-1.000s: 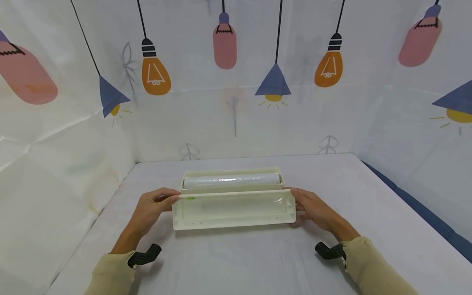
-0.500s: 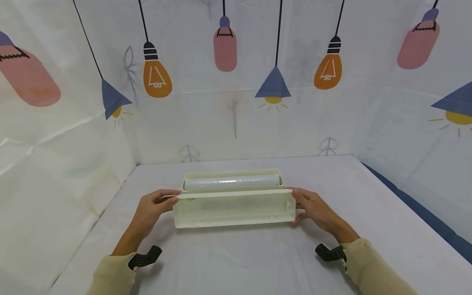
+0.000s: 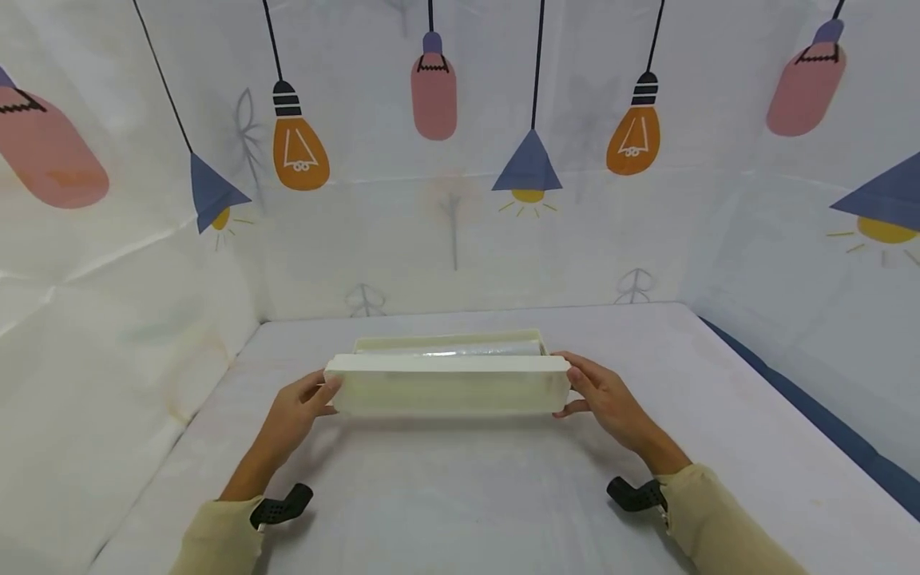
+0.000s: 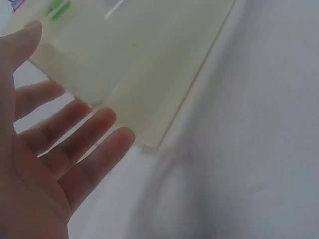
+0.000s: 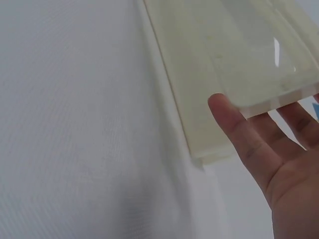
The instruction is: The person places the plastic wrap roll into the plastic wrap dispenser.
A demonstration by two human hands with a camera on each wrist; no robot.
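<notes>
A long cream lid [image 3: 451,391] is tilted up in front of its box [image 3: 446,343]. Inside the box lies a roll of clear plastic wrap [image 3: 474,349], mostly hidden behind the lid. My left hand [image 3: 291,411] holds the lid's left end, thumb on the near side. At the right end, my right hand [image 3: 607,399] holds it between thumb and fingers. In the left wrist view, a green mark [image 4: 60,10] shows on the lid near the thumb. The right wrist view has the fingers [image 5: 249,144] at the edge of a translucent end.
A white cloth covers the table [image 3: 460,495]. Behind it hangs a white curtain [image 3: 402,231] printed with lamps and bulbs. Each wrist carries a black camera mount, the left mount [image 3: 282,505] and the right mount [image 3: 636,494]. Blue fabric [image 3: 805,407] runs along the right edge.
The lid has swung up at its near edge, turning its hollow inner side out of view and covering more of the roll. Both hands have risen slightly with it.
</notes>
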